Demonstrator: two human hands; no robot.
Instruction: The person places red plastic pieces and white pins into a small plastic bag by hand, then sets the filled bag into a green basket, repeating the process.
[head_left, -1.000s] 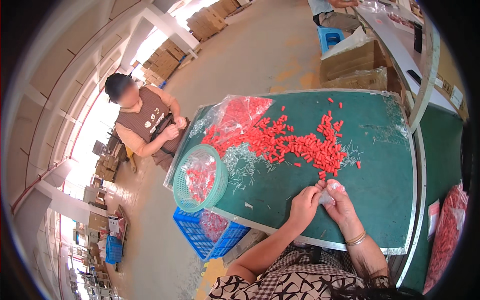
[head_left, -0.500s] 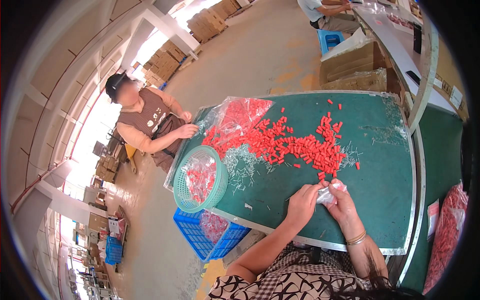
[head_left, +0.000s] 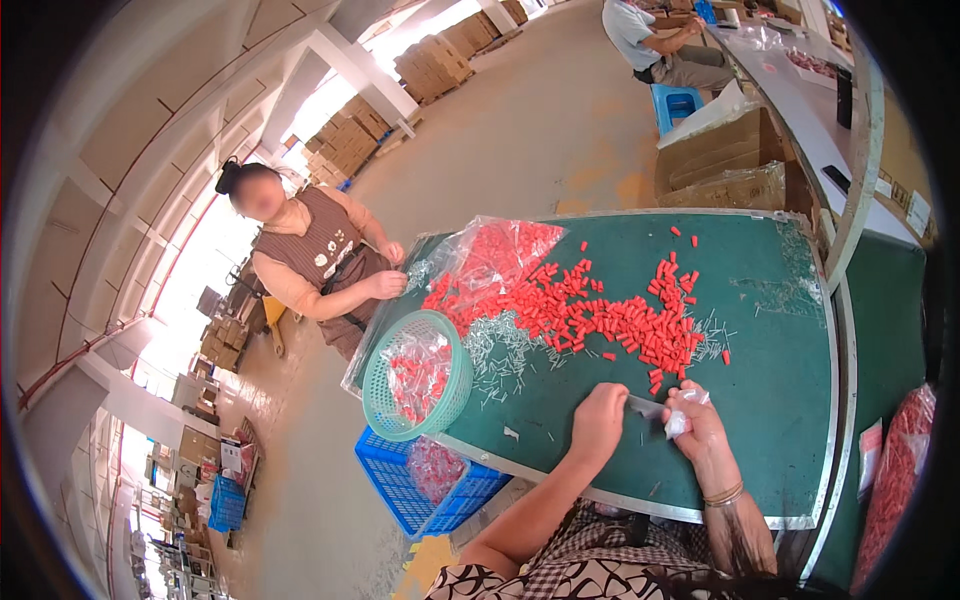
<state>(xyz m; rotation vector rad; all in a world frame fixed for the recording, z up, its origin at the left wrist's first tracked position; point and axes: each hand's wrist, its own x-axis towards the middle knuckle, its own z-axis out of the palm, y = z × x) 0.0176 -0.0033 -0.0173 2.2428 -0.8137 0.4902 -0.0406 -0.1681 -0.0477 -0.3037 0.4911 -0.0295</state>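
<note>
My left hand (head_left: 598, 428) is closed, its fingertips pinching one end of a strip of clear plastic. That strip runs across to my right hand (head_left: 702, 440), which is closed around a crumpled clear plastic bag (head_left: 688, 412). Whatever the bag contains, if anything, I cannot make out. Just beyond my hands, small red plastic sleeves (head_left: 640, 330) lie in a long heap on the green tabletop (head_left: 745, 420). Thin silvery pins (head_left: 500, 350) are scattered left of the heap, and others show at its right end.
Left on the table stands a light green basket (head_left: 465, 380) holding filled clear bags. Behind it lies a large bag of red sleeves (head_left: 505, 250). A blue crate (head_left: 385, 485) sits below the table edge. Across the table's left end stands a co-worker (head_left: 320, 255).
My hands have moved apart, drawing the clear plastic out between them; they were together before. The whole view has shifted slightly.
</note>
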